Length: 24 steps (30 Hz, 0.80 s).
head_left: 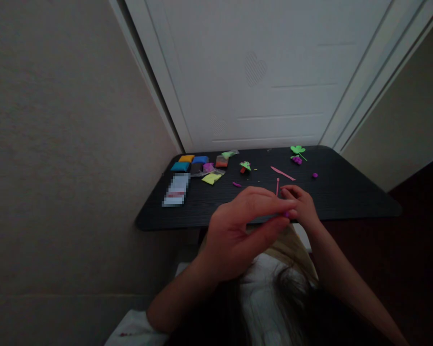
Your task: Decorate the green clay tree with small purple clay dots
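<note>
Above the table's front edge, my left hand [238, 229] pinches a small piece of purple clay [286, 215] between thumb and fingertips. Only a sliver of it shows. My right hand [303, 206] meets those fingertips from the right, its fingers curled in at the same piece; its grip is partly hidden. Just beyond the hands lies a thin pink modelling tool [277, 186], its near end covered by them. A pink clay knife [283, 173] rests farther back. A purple clay strip [237, 184] lies to the left, a purple clay ball [315, 175] to the right.
The black table [361, 202] stands against a white door [285, 105]. Several clay packets [181, 166] fill its back left, behind a blurred-out flat object [178, 189]. A green-topped clay figure [245, 166] is mid-table. Purple clay balls [297, 160] and a green clover shape [298, 150] sit back right.
</note>
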Each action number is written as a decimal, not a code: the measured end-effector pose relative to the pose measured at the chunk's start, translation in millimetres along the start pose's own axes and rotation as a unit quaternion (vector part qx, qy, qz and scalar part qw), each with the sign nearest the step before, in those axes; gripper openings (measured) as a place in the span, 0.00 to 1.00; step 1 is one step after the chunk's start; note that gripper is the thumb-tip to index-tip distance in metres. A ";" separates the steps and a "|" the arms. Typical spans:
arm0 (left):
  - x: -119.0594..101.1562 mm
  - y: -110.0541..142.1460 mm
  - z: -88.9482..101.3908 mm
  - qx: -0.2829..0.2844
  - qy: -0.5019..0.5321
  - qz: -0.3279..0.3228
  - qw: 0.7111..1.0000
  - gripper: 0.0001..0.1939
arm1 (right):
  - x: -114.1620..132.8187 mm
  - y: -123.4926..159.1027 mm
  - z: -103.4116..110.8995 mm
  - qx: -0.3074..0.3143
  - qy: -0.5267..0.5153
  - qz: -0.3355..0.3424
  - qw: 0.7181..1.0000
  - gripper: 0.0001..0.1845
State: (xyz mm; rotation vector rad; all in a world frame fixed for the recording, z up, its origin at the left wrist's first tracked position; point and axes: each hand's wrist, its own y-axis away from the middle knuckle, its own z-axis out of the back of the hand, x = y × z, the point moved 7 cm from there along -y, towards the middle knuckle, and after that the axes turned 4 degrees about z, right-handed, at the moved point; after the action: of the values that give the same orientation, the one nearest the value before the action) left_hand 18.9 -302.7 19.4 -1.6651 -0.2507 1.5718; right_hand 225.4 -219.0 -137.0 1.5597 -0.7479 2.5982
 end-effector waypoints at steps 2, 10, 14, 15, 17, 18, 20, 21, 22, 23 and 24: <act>-0.9 0.5 1.9 -0.010 -0.003 0.000 1.000 0.15 | -0.8 -0.1 -0.7 0.002 -0.003 0.000 1.000 0.15; 57.1 -16.4 17.1 -0.017 -0.186 0.001 0.982 0.07 | -5.8 -1.4 -1.8 -0.001 -0.011 0.000 1.000 0.16; 132.0 -27.7 26.0 0.034 -0.383 0.055 0.921 0.09 | -7.8 -2.9 -1.4 -0.005 -0.015 -0.005 1.000 0.16; 146.7 -28.5 26.5 0.048 -0.397 0.060 0.915 0.09 | -8.0 -3.2 -1.3 -0.005 -0.016 -0.005 1.000 0.16; 169.6 -28.0 24.7 0.080 -0.421 0.065 0.901 0.08 | -7.9 -3.5 -1.2 -0.006 -0.020 -0.006 1.000 0.16; 178.0 -26.9 22.9 0.096 -0.431 0.067 0.895 0.08 | -7.8 -3.5 -1.1 -0.006 -0.022 -0.006 1.000 0.16; 190.2 -24.4 20.0 0.123 -0.450 0.072 0.882 0.07 | -7.5 -3.5 -1.1 -0.005 -0.024 -0.008 1.000 0.16; 194.8 -23.0 19.1 0.132 -0.458 0.076 0.876 0.08 | -7.4 -3.6 -1.1 -0.005 -0.025 -0.009 1.000 0.16; 198.8 -21.8 18.7 0.140 -0.466 0.080 0.870 0.08 | -7.4 -3.7 -1.2 -0.003 -0.025 -0.010 1.000 0.17; 202.4 -20.5 18.8 0.145 -0.474 0.084 0.865 0.08 | -7.5 -3.9 -1.2 -0.002 -0.025 -0.010 1.000 0.17; 205.7 -19.4 19.0 0.150 -0.480 0.088 0.860 0.08 | -7.6 -4.0 -1.2 -0.002 -0.024 -0.010 1.000 0.17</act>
State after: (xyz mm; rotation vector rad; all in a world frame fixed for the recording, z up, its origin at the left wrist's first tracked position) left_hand 50.8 -151.0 -118.4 -0.5599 -0.3350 2.3447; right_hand 229.3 -213.3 -142.3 1.6252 -0.7353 2.5524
